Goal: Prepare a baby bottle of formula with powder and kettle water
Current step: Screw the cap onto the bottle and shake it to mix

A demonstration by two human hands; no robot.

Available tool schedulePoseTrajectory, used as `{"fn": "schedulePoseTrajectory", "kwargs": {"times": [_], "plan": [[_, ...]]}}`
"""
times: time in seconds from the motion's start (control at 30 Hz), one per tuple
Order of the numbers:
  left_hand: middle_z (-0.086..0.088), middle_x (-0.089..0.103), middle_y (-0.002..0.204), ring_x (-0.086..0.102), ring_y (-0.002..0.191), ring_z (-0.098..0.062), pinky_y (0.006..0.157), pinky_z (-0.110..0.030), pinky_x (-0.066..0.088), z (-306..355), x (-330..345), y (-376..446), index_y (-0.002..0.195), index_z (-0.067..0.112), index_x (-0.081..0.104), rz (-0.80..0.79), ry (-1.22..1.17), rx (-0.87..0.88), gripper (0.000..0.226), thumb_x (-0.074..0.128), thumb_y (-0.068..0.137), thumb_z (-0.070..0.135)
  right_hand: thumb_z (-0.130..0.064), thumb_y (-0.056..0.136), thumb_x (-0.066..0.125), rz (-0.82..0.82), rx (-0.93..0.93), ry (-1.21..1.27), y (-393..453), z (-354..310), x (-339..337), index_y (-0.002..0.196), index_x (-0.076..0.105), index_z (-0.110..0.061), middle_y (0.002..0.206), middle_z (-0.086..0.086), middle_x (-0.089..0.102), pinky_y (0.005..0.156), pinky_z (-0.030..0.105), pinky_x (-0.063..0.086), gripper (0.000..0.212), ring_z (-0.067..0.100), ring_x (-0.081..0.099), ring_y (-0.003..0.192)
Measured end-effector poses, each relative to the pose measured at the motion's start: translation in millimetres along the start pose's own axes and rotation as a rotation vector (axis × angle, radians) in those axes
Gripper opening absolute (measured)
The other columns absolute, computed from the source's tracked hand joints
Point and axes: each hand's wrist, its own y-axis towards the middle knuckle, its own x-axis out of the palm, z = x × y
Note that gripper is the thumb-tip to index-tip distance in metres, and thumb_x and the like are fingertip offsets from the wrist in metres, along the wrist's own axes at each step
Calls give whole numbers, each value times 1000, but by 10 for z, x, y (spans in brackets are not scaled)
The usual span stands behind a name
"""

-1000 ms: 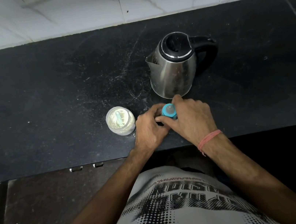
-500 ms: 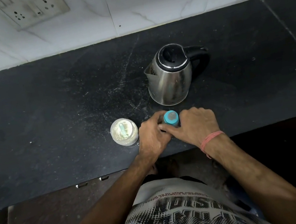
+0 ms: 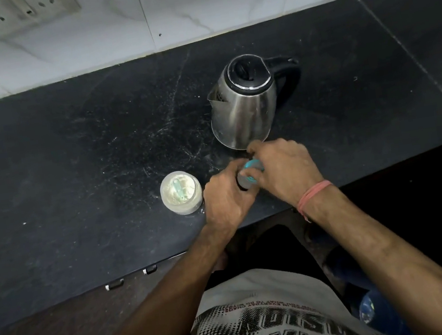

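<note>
The baby bottle [image 3: 247, 177] with its blue cap stands near the front edge of the black counter [image 3: 70, 166], mostly hidden by my hands. My left hand [image 3: 225, 195] wraps around the bottle's body. My right hand [image 3: 283, 169] is closed over the blue cap from the right. An open clear jar of white powder [image 3: 181, 192], with a pale scoop lying inside, stands just left of my left hand. The steel kettle [image 3: 245, 109], lid shut and black handle to the right, stands right behind the bottle.
A white tiled wall with a socket plate [image 3: 18, 11] runs behind the counter. The counter's front edge lies just under my wrists. White powder dust streaks the counter between jar and kettle.
The camera has tilted up and the view has shifted, showing more wall. My right hand has turned further over the blue cap, now covering most of it. Jar and kettle have not moved.
</note>
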Motion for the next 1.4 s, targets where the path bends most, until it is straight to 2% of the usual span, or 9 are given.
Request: {"fn": "schedulePoseTrajectory", "kwargs": {"times": [0.23,0.4,0.53,0.63,0.77,1.0,1.17,1.27,1.4], "plan": [[7,86,109,83,99,-23,89,-46,66,-20,-35,16,132,40,70,-57,-16,-19,55,64,81,58,-30,98,76,-94,-1,-25,-13,-95,152,134,68,-18,126,8,70,99,43,55,39,31,65,119],[9,85,105,81,96,-22,89,-46,66,20,-58,1,133,46,70,-52,17,-34,48,72,86,43,-56,98,74,51,54,-62,-34,-39,289,124,68,-9,119,13,70,85,45,60,54,33,72,100],[9,85,108,82,100,-21,91,-46,66,18,-69,-1,134,43,71,-70,-27,-12,59,56,80,63,-65,88,78,-51,-16,56,38,176,180,120,72,-24,119,-2,71,89,45,58,52,28,72,104],[10,85,114,82,105,-20,92,-46,65,-36,-51,3,138,42,69,-71,-11,19,61,55,82,62,-63,88,77,-137,-92,122,79,313,150,126,72,-31,125,-6,67,96,48,57,50,25,71,110],[10,85,113,81,100,-21,90,-46,65,-55,-23,-35,139,42,67,-55,15,36,53,65,87,50,-72,97,61,38,-131,-106,60,309,406,117,65,-16,114,4,70,74,43,53,59,33,73,89],[10,84,112,80,99,-19,90,-45,65,-93,-58,58,138,42,66,-127,49,84,50,82,90,40,-81,95,52,118,-392,-217,299,525,433,83,58,-21,80,1,69,58,34,43,62,22,57,56],[7,83,101,79,88,-24,86,-48,64,-103,48,7,137,43,63,-76,40,16,49,75,90,45,-72,89,56,171,-30,-89,170,314,584,62,46,-23,61,-1,62,60,35,41,57,28,62,57],[4,80,87,77,78,-27,81,-49,64,-133,75,33,132,41,65,-62,100,3,46,75,87,41,-75,85,52,142,238,-31,85,142,638,63,61,-21,65,4,66,65,38,52,60,31,66,65],[13,84,100,79,88,-18,87,-42,63,-137,30,52,132,43,69,-81,40,21,47,83,87,38,-78,90,48,94,107,-163,143,212,548,71,64,-20,76,4,70,68,37,47,63,30,70,76]]}}
